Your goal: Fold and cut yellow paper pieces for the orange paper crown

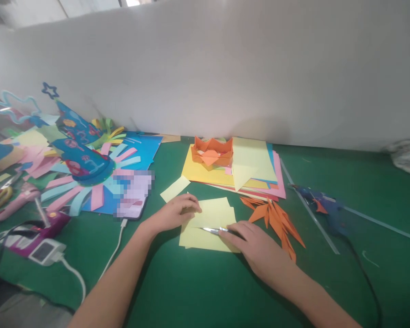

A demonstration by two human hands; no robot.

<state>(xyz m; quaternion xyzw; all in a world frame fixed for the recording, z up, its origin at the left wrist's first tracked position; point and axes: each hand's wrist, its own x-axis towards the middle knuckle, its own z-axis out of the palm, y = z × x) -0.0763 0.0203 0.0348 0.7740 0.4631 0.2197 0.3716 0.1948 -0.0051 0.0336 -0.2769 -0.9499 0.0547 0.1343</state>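
Pale yellow sheets of paper (210, 239) lie loosely stacked on the green table before me. My left hand (176, 212) rests at their upper left edge, its fingers bent and slightly apart, with nothing plainly gripped. Closed around what look like scissors (210, 230) is my right hand (254, 243), at the stack's right side. The silver blades point left over the paper; the dark handles are mostly hidden in the hand. Just beyond my left hand lies a small pale yellow strip (175, 189). Folded orange paper pieces (273, 218) lie beyond my right hand.
An orange paper crown (212, 152) sits on coloured sheets (259, 166) at the back. Decorated blue cone hats (84, 157), a phone (133, 196) and a power strip (34, 243) are left. A blue glue gun (323, 205) lies right. Another person's hand (7, 159) shows far left.
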